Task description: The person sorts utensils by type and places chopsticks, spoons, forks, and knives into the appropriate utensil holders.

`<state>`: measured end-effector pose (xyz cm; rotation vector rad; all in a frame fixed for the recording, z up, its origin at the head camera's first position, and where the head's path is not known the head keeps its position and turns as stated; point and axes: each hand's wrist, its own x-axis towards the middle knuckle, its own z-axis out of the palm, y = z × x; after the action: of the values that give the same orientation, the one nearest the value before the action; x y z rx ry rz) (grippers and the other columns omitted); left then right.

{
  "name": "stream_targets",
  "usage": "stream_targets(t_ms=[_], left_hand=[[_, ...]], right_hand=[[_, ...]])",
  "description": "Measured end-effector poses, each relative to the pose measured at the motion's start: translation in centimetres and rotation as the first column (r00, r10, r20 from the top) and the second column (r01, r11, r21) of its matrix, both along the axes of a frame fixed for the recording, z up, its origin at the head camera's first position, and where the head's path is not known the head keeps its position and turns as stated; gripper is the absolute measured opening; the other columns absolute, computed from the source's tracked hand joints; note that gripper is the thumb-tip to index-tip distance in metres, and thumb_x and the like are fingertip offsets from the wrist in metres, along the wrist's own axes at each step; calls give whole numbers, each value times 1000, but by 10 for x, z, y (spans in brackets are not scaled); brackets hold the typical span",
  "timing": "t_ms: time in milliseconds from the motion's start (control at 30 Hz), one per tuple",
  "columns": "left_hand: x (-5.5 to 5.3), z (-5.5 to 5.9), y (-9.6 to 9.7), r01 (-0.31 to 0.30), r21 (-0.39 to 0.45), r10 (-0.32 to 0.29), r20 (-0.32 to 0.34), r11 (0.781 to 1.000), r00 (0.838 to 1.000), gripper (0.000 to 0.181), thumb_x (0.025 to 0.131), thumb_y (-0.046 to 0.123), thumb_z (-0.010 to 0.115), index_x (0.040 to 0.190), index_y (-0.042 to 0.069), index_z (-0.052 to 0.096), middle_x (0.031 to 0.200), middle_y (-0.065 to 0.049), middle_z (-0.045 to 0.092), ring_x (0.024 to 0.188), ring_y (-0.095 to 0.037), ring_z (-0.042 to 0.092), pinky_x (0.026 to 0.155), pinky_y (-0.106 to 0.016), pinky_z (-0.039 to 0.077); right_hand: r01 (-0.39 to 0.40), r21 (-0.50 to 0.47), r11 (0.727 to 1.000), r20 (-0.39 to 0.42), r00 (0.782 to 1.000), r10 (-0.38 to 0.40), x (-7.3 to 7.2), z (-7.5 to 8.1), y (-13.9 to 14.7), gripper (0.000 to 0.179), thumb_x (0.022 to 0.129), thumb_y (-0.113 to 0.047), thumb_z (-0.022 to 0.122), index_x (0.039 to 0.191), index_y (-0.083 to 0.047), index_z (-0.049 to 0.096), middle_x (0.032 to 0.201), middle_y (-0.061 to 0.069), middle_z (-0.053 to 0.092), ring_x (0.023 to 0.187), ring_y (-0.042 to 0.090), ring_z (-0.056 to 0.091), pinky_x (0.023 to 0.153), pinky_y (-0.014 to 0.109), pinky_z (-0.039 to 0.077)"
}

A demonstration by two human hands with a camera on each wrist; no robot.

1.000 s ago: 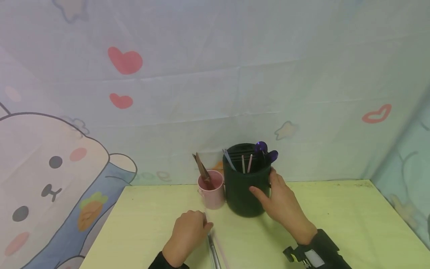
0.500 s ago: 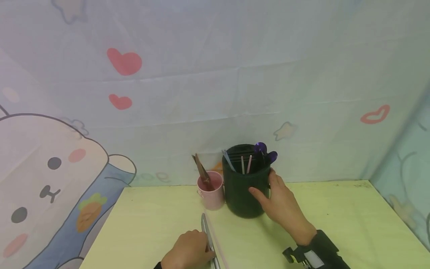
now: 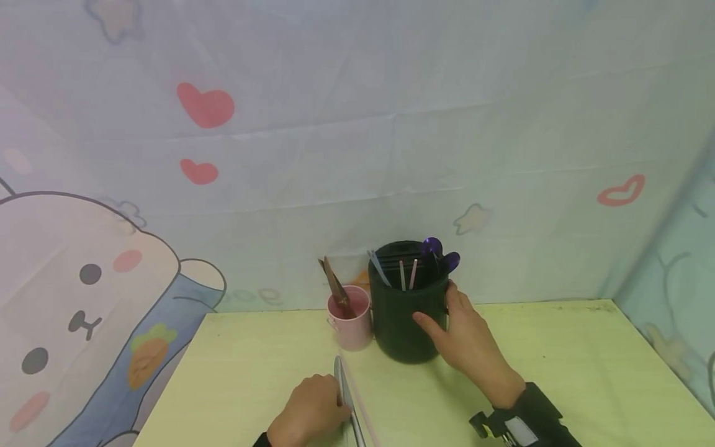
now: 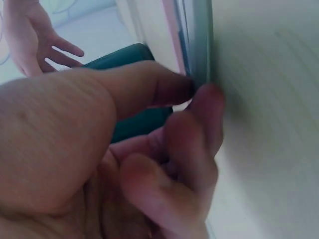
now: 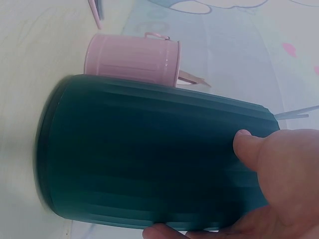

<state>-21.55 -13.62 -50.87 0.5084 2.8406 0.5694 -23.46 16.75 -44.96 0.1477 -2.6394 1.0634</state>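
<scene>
My left hand [image 3: 313, 406] is low on the yellow table. Its thumb and curled fingers pinch a silvery table knife [image 3: 347, 391] lying there. In the left wrist view a pale, blurred strip [image 4: 202, 40] passes between thumb and fingertips. Along the knife's right side runs a thin pink straw [image 3: 359, 397]. A dark green utensil holder [image 3: 404, 329] stands upright behind them, with purple spoons [image 3: 447, 262] and thin sticks in it. My right hand [image 3: 468, 344] grips its right side, thumb on the front [image 5: 249, 144]; some fingers are hidden behind it.
A small pink bucket [image 3: 354, 332] stands against the holder's left side, with brown, flat-ended utensils [image 3: 337, 288] leaning in it. A printed cloth backdrop [image 3: 313, 155] rises behind the table [image 3: 558, 372], and another cloth hangs at the right.
My left hand drew back toward me along the knife, uncovering its far end, then shifted slightly forward. My right hand and the holder stayed in place.
</scene>
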Motion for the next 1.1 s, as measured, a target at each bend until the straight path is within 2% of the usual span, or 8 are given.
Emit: stream_targets(t_ms=[100,200,433,633,700,833,933,1100], left_hand=[[-2,-2,-2,-44,25,45,-61,999,997,37,75,17,73,49,17,47,50,9,38,49,-13,36,46,-32,30],[-4,-2,-4,-88,71,94,-82,994,992,39,75,15,70,47,17,43,49,10,35,46,-12,34,44,-30,28],[-6,11,-8,-118,143,133,-98,983,986,30,80,15,72,52,14,62,49,9,48,47,-11,41,45,-28,36],[-11,18,-14,-168,173,192,-132,970,973,45,80,15,73,45,18,45,46,15,29,44,-7,29,43,-25,25],[-12,18,-15,-177,165,199,-134,970,971,46,79,16,74,45,18,44,46,15,30,43,-6,29,43,-25,25],[-12,17,-18,-156,133,172,-117,979,978,38,79,18,76,47,16,56,46,13,40,44,-8,38,43,-25,32],[-12,16,-18,-145,126,158,-105,981,982,35,78,17,76,48,15,58,46,13,41,44,-9,39,43,-26,32],[-14,18,-19,-185,160,207,-132,970,969,40,79,16,74,45,16,53,44,13,37,43,-8,36,43,-26,30]], right_hand=[[-1,-3,1000,3,1000,1,0,0,-1,101,99,-64,57,163,6,23,152,34,48,135,55,54,104,71,47],[0,0,1000,3,1000,0,0,0,-1,101,99,-64,57,163,6,23,152,34,49,134,55,55,104,71,48],[2,6,1000,-1,1000,-2,0,0,-2,101,99,-63,58,162,7,23,153,35,48,134,55,55,104,71,48],[3,5,1000,5,1000,-3,0,1,-2,102,99,-63,58,163,8,22,153,35,47,134,56,55,104,71,47],[3,5,1000,7,1000,-3,-1,1,-2,102,99,-63,58,163,8,22,152,35,47,134,56,54,105,71,47],[4,8,1000,7,1000,-4,0,1,-2,101,99,-62,58,162,8,22,151,36,48,134,56,55,104,71,47],[3,6,1000,6,1000,-3,0,1,-2,101,99,-62,58,162,8,23,151,35,48,134,55,55,105,71,47],[0,4,1000,4,1000,0,0,1,-2,101,99,-62,58,163,8,22,153,35,46,136,56,53,106,71,46]])
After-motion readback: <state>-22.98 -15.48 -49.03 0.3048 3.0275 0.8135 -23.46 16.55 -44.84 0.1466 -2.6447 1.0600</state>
